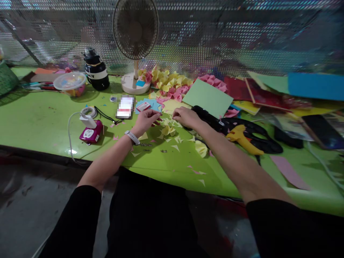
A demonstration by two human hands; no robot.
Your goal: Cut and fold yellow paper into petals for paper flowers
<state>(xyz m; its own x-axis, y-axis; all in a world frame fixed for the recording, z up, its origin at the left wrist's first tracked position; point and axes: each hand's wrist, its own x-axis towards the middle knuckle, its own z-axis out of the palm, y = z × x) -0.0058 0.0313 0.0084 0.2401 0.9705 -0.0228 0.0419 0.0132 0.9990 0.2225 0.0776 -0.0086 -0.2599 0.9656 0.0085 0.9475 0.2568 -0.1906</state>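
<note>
My left hand (147, 120) lies on the green table (40, 122), fingers curled and pinched over small yellow paper pieces (168, 129). A white watch sits on its wrist. My right hand (185, 116) rests just to the right, fingers bent down onto the same yellow scraps; what it pinches is too small to name. A square yellow sheet (172, 105) lies just beyond both hands. A folded yellow paper bit (201, 148) sits near my right forearm.
A pile of folded yellow and pink paper shapes (172, 84) lies by a small fan (135, 43). A light green card (207, 97), black and yellow glue guns (242, 138), a magenta socket (90, 133), a plastic tub (70, 83), a black bottle (96, 70) and a phone (324, 130) surround them.
</note>
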